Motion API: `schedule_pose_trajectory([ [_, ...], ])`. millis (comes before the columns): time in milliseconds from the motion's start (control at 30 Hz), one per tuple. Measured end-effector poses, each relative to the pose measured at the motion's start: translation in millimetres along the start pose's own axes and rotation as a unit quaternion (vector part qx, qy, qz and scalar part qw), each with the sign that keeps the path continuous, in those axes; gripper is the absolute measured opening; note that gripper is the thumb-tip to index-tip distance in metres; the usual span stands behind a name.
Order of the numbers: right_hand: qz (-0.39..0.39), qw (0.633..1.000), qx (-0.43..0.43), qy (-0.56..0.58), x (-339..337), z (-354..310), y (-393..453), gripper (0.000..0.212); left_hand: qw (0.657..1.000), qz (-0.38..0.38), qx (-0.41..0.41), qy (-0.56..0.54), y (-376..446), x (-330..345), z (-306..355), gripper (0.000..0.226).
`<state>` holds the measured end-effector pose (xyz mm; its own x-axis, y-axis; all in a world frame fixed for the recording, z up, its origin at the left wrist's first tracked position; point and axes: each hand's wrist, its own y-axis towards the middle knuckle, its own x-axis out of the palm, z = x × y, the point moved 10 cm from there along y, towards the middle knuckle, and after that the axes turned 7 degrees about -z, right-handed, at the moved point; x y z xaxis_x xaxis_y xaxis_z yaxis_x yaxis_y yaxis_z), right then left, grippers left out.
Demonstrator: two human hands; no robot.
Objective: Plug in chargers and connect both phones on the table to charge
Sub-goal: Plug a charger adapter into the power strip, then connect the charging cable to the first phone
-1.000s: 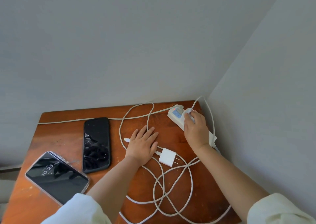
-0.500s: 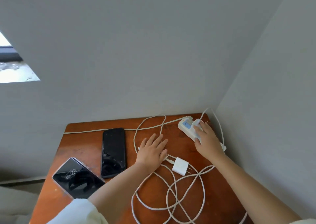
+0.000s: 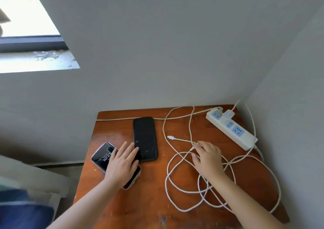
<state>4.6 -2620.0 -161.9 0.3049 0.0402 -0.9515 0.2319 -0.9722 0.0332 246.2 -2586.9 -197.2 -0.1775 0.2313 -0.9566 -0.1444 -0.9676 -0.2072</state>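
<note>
Left hand (image 3: 122, 165) lies flat, fingers spread, on the lit phone (image 3: 103, 156) near the surface's left edge; right hand (image 3: 207, 157) grip pinches the cable (image 3: 182, 139).

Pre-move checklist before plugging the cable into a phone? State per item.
1. Charger seated in power strip: ok, a white charger sits in the strip's far end.
2. Strip powered: ok, a red light shows at its far end.
3. Free cable plug reachable: ok, it lies bare on the table, just beyond the right hand.
4. Right hand holds the cable: cannot tell, fingertips touch it but the grip is hidden.
5. Phone steadied: ok, left hand lies flat on the lit phone, fingertips on the dark phone.
6. Second charger: cannot tell, none clearly visible.
</note>
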Motion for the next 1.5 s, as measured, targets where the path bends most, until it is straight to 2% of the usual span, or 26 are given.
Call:
schedule_pose_trajectory([
  [100, -0.14, 0.988, 0.015, -0.059, 41.3, -12.3, 5.9, 0.041, 0.999, -0.037, -0.023, 0.006, -10.5, 12.2, -29.1, 0.077],
  [200, -0.205, 0.977, 0.023, -0.057, 64.0, -26.3, 3.4, 0.042, 0.998, -0.06, -0.016, -0.001, -16.1, 21.1, -41.3, 0.105],
  [233, -0.218, 0.975, 0.024, -0.038, 68.4, -32.6, 1.0, 0.042, 0.998, -0.057, -0.015, 0.002, -16.8, 21.5, -43.0, 0.107],
  [300, -0.24, 0.97, 0.022, 0.013, 74.0, -45.6, -4.7, 0.04, 0.999, -0.039, -0.006, -0.01, -17.9, 17.1, -39.5, 0.095],
  [367, -0.265, 0.963, 0.01, 0.052, 77.7, -58.0, -10.2, 0.038, 0.999, -0.022, 0.002, -0.024, -17.3, 12.6, -35.8, 0.071],
  [433, -0.297, 0.951, 0.004, 0.082, 78.5, -64.6, -15.0, 0.037, 1.0, -0.013, 0.009, -0.023, -16.9, 13.5, -36.1, 0.061],
  [500, -0.279, 0.955, 0.003, 0.103, 66.6, -65.1, -10.4, 0.034, 1.0, -0.011, 0.011, -0.024, -16.5, 15.7, -38.8, 0.064],
  [533, -0.237, 0.966, 0.009, 0.104, 52.6, -60.6, -2.8, 0.032, 1.0, -0.013, 0.011, -0.022, -16.2, 17.2, -40.3, 0.067],
  [600, -0.137, 0.989, 0.046, 0.032, 22.9, -38.2, 14.1, 0.032, 1.0, -0.026, 0.007, -0.013, -15.9, 21.4, -41.9, 0.073],
  [633, -0.125, 0.988, 0.08, -0.038, 15.3, -22.0, 20.5, 0.037, 0.999, -0.033, 0.005, -0.004, -15.6, 23.0, -42.8, 0.077],
  [667, -0.156, 0.974, 0.122, -0.108, 15.7, -3.7, 23.0, 0.046, 0.999, -0.041, 0.005, 0.005, -15.0, 24.6, -43.5, 0.081],
  [700, -0.22, 0.949, 0.165, -0.157, 21.5, 13.3, 20.3, 0.056, 0.998, -0.052, 0.012, 0.018, -14.3, 26.6, -43.5, 0.086],
  [767, -0.312, 0.911, 0.197, -0.185, 35.4, 28.8, 7.1, 0.066, 0.993, -0.086, 0.047, 0.059, -14.6, 32.1, -40.4, 0.1],
  [800, -0.306, 0.914, 0.186, -0.188, 37.5, 27.3, 4.9, 0.063, 0.989, -0.099, 0.071, 0.082, -14.7, 34.0, -37.3, 0.105],
  [900, -0.213, 0.945, 0.144, -0.202, 28.6, 4.1, 6.9, 0.046, 0.974, -0.12, 0.144, 0.125, -16.7, 38.5, -25.2, 0.107],
  [967, -0.196, 0.957, 0.121, -0.176, 35.7, -14.3, 8.0, 0.044, 0.973, -0.123, 0.157, 0.119, -16.8, 38.7, -20.7, 0.106],
  [1100, -0.208, 0.975, 0.07, 0.006, 54.0, -49.3, 16.6, 0.045, 0.972, -0.134, 0.141, 0.13, -16.5, 39.8, -16.8, 0.108],
  [1167, -0.185, 0.979, 0.042, 0.068, 47.9, -54.2, 26.3, 0.038, 0.964, -0.161, 0.152, 0.145, -16.5, 42.8, -17.2, 0.108],
  [1267, -0.136, 0.99, 0.032, -0.024, 35.7, -38.4, 42.3, 0.033, 0.938, -0.218, 0.185, 0.194, -17.3, 47.8, -22.6, 0.101],
  [1333, -0.14, 0.986, 0.034, -0.078, 40.3, -31.7, 49.8, 0.036, 0.93, -0.244, 0.196, 0.191, -15.4, 44.0, -22.3, 0.102],
  [1500, -0.132, 0.989, 0.005, -0.068, 56.4, -39.8, 60.3, 0.026, 0.933, -0.246, 0.188, 0.182, -7.7, 30.5, -10.3, 0.098],
])
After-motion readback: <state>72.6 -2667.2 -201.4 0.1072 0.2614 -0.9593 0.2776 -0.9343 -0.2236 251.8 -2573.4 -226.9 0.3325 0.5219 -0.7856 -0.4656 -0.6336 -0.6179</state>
